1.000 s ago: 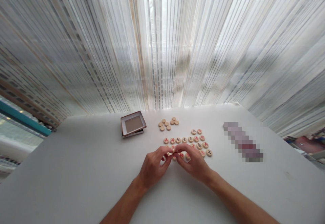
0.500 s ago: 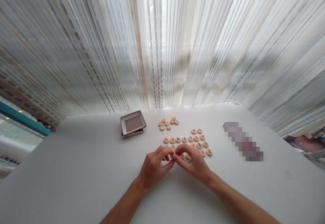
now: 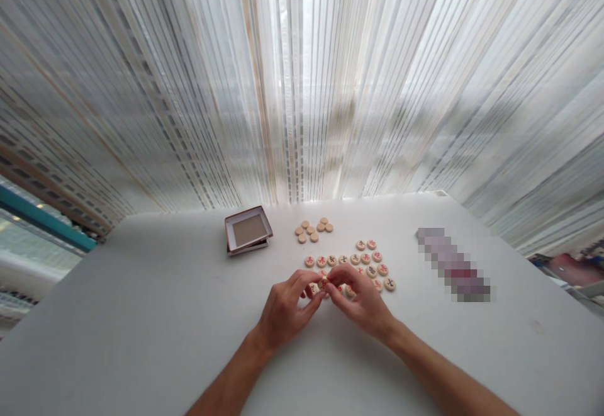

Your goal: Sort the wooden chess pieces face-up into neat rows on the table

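Between the fingertips of both hands is a round wooden xiangqi piece point(image 3: 323, 283), its red-marked face turned up. My left hand point(image 3: 289, 303) pinches it from the left, and my right hand point(image 3: 357, 296) grips it from the right. Rows of similar pieces with red or black characters lie face up around and beyond my fingers, among them a black-marked piece point(image 3: 389, 284) at the right end. My hands cover part of the nearer rows. Farther back, several blank-side-up pieces point(image 3: 310, 230) sit in a loose group.
An open shallow box point(image 3: 248, 227) rests on its other part at the back left of the white table point(image 3: 165, 315). A pixelated long object point(image 3: 453, 265) lies to the right. A striped sheer curtain point(image 3: 302, 89) hangs along the table's far edge.
The held piece has turned between my fingers, so its red-marked face now shows. Both hands stay in nearly the same place.
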Tool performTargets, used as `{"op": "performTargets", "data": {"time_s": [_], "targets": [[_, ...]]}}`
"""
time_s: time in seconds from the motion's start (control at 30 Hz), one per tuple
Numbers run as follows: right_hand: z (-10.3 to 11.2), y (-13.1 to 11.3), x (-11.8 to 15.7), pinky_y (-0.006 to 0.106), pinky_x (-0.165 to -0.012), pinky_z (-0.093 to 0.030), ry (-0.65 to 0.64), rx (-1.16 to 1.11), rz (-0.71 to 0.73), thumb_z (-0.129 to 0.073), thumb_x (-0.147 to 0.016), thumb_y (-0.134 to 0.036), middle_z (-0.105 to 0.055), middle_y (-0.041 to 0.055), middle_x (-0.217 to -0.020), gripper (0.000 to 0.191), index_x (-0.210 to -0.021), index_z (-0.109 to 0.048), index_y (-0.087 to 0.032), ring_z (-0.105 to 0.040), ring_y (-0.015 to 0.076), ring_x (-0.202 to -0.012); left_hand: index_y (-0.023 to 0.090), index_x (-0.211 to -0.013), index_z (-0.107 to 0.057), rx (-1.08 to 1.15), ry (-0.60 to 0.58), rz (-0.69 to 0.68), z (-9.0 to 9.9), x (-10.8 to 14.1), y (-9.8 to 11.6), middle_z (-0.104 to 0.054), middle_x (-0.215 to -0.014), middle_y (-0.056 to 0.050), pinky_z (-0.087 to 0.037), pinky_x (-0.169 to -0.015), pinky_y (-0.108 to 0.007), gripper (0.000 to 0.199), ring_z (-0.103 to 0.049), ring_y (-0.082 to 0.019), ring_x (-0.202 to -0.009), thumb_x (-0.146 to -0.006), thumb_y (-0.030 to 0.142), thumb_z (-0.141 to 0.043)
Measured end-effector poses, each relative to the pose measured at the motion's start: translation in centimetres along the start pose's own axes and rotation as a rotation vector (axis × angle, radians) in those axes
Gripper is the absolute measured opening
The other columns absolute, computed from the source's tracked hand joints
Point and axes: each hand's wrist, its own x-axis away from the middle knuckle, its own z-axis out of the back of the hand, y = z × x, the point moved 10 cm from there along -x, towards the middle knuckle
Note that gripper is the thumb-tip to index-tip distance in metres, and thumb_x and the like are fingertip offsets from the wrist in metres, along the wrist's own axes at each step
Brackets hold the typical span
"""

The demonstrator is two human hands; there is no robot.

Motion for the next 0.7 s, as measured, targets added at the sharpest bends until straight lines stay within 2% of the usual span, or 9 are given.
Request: {"op": "performTargets", "data": {"time_s": [0.23, 0.43, 0.7], "targets": [[-0.08, -0.14, 0.11, 0.031, -0.076, -0.057, -0.018, -0.015, -0.003, -0.058, -0.093, -0.028, -0.063, 0.0033, -0.09, 0.008, -0.098, -0.057, -0.021, -0.065, 0.0169, -0.081, 0.023, -0.119, -0.056, -0.005, -0.008, 0.013, -0.01, 0.0, -0.1, -0.069, -0.107, -0.006, -0.058, -0.068, -0.026, 0.028, -0.067, -0.012, -0.069, -0.092, 0.021, -0.061], [0.09, 0.07, 0.05, 0.03, -0.076, -0.057, -0.007, -0.007, -0.003, -0.061, -0.091, -0.026, -0.064, 0.0029, -0.091, 0.012, -0.101, -0.057, -0.021, -0.066, 0.0164, -0.081, 0.023, -0.118, -0.058, 0.002, 0.023, 0.044, 0.03, 0.24, -0.61, -0.072, -0.1, -0.003, -0.058, -0.07, -0.026, 0.026, -0.069, -0.012, -0.068, -0.092, 0.022, -0.062], [0.11, 0.53, -0.02, 0.03, -0.072, -0.058, 0.002, -0.013, -0.05, -0.061, -0.093, -0.035, -0.065, 0.0028, -0.087, 0.016, -0.097, -0.058, -0.021, -0.067, 0.0164, -0.077, 0.024, -0.115, -0.059, 0.039, 0.014, 0.025, -0.07, 0.07, -0.08, -0.072, -0.106, -0.004, -0.058, -0.069, -0.025, 0.024, -0.068, -0.011, -0.068, -0.092, 0.02, -0.061]]}}
